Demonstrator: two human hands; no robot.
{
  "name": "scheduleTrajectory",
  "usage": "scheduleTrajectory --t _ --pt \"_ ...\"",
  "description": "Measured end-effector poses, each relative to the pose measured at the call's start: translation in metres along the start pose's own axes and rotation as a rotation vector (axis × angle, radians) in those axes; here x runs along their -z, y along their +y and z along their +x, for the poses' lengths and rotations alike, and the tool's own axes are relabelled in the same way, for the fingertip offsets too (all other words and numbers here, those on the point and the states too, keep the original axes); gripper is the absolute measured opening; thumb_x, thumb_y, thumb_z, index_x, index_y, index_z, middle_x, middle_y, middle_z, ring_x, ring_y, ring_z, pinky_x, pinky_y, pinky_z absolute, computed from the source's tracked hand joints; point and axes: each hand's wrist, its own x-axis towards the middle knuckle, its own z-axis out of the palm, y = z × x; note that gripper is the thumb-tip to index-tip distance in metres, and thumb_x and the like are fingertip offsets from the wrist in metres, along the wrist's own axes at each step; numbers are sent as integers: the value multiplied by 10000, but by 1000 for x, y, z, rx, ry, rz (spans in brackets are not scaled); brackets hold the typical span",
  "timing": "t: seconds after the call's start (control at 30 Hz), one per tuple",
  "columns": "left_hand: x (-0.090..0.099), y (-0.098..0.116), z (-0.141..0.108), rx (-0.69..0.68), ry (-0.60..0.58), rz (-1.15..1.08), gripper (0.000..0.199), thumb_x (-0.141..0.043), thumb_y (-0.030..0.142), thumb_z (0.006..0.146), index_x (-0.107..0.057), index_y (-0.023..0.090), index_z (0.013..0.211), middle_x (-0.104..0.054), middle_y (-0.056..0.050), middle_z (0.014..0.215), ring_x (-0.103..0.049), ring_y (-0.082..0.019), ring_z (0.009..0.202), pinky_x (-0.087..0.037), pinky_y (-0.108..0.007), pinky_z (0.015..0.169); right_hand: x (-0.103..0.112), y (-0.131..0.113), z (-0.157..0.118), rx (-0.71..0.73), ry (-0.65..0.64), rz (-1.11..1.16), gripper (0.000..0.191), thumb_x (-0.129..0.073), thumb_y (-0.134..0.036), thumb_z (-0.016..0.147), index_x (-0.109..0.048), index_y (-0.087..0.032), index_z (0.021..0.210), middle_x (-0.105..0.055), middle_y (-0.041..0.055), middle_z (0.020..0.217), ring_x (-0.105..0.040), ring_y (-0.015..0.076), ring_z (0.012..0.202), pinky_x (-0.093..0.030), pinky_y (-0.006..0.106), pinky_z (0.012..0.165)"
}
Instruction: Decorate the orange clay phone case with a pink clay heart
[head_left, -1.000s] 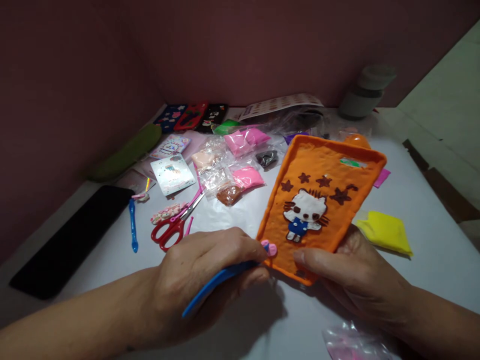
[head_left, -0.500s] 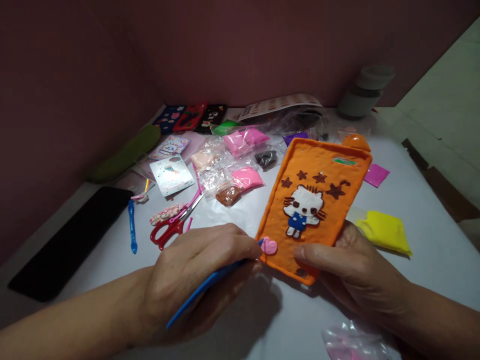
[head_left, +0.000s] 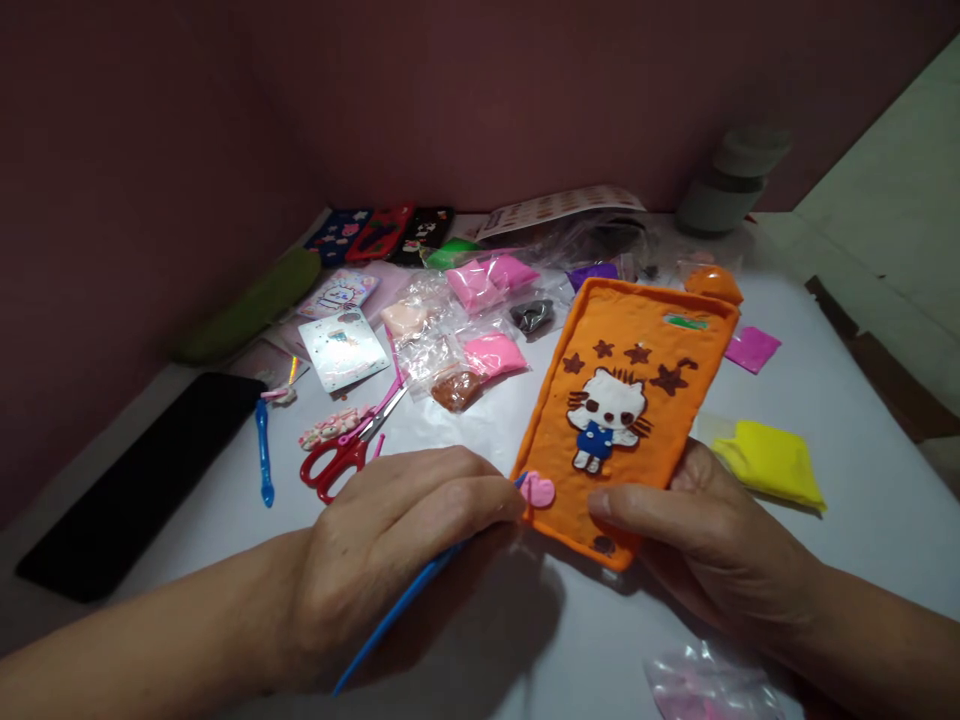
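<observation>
My right hand [head_left: 712, 530] grips an orange clay-covered phone case [head_left: 630, 345] by its lower right side, thumb resting on the face. A white cat figure [head_left: 611, 415] in blue clothes and several brown stars decorate the case. Near its lower left corner sits a pink clay heart [head_left: 538, 490]. Closed around a thin blue modelling tool [head_left: 397, 612], my left hand [head_left: 412, 540] is at that corner. The tool's tip touches or almost touches the heart; the fingers partly hide it.
Red-handled scissors [head_left: 337, 465], a blue tool [head_left: 264, 455] and a black phone-like slab [head_left: 142, 480] lie left. Packets of coloured clay [head_left: 495, 280] fill the middle. A yellow clay packet [head_left: 772, 465] lies right, a jar [head_left: 727, 185] stands at the back, and a plastic bag [head_left: 709, 685] lies in front.
The blue tool's rear end has dipped lower as my left hand turned slightly. The phone case has tilted a little; my right hand keeps its grip.
</observation>
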Motion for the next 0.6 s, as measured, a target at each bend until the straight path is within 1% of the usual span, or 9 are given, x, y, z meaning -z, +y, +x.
scheduleTrajectory --t 0.1,0.23,0.4,0.5,0.6 --pt "1 1 0 -2 -28 -16 211 -476 53 896 -584 100 1071 -660 -67 820 -615 -127 699 -482 -201 623 0 0 1 -5 10 3 303 -689 -128 756 -734 -251 1029 -756 36 956 -700 230 892 -569 352 800" --pt "2 2 -1 18 -80 -17 244 -431 73 912 -558 151 1106 -676 -65 853 -650 -140 738 -511 -199 663 -1 0 3 -9 21 15 320 -672 -100 735 -739 -251 1010 -759 34 937 -708 238 870 -576 368 788" --pt "2 1 0 -1 -72 -22 269 -471 43 892 -542 151 1128 -673 -72 857 -642 -145 736 -511 -207 651 -3 -1 4 -13 43 21 290 -686 -112 717 -746 -227 976 -761 52 932 -704 267 910 -571 423 842" --pt "1 1 0 24 -95 -27 274 -468 43 894 -540 167 1128 -666 -71 853 -631 -145 731 -508 -211 648 -2 -1 3 -10 25 37 279 -685 -108 726 -747 -218 976 -761 57 943 -704 264 912 -567 419 853" --pt "1 1 -1 17 -80 -34 252 -471 51 896 -554 152 1112 -659 -78 847 -623 -147 732 -511 -216 654 -2 -1 1 -21 16 32 277 -682 -105 732 -750 -223 973 -762 51 939 -711 257 885 -568 410 846"
